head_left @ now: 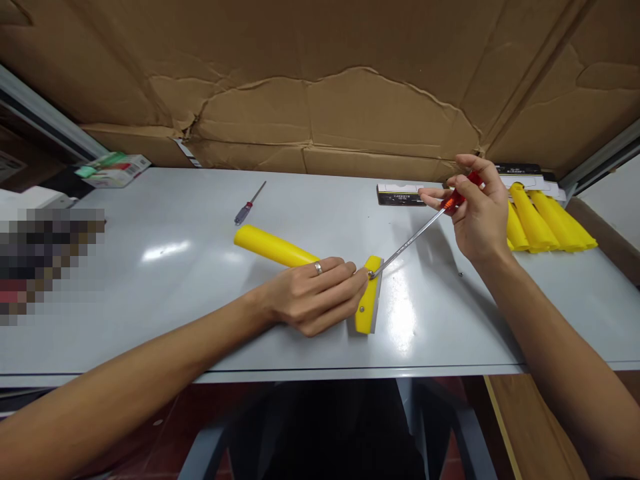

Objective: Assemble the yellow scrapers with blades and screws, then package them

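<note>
A yellow scraper with a long handle and a metal blade along its head is held above the table by my left hand. The fingers of that hand are closed around the neck, close to a screw in the head. A second screw sits lower in the same head. My right hand grips the red handle of a long screwdriver. Its shaft slants down to the left, and the tip meets the upper screw beside my left fingertips.
A smaller screwdriver lies toward the back of the grey table. Several yellow handles are at the right, by black-and-white boxes. One thin box lies behind my right hand. A loose screw rests on the tabletop. Cardboard lines the back.
</note>
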